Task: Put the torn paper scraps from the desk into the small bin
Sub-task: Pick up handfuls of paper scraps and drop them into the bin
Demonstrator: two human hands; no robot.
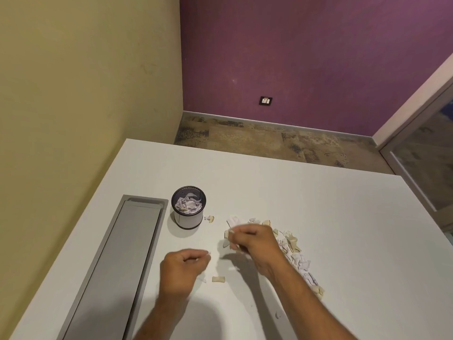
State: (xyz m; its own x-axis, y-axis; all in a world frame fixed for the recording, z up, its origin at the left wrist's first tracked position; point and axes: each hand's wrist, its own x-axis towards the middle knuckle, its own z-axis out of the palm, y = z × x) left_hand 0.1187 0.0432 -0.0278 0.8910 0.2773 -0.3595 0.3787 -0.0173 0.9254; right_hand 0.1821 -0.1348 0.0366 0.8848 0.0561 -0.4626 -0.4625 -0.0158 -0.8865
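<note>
A small round mesh bin stands on the white desk, with several crumpled paper scraps inside it. A scattered pile of torn scraps runs down the desk to the right of my hands. Single scraps lie beside the bin and near my left hand. My right hand hovers blurred over the pile's left end, fingers curled and pinching pale scraps. My left hand is below and right of the bin, fingers curled; a small white bit shows at its fingertips.
A long grey cable-tray lid is set into the desk left of the bin. The desk's far edge borders patterned floor. A yellow wall is on the left, a purple wall behind, a glass door frame at the right.
</note>
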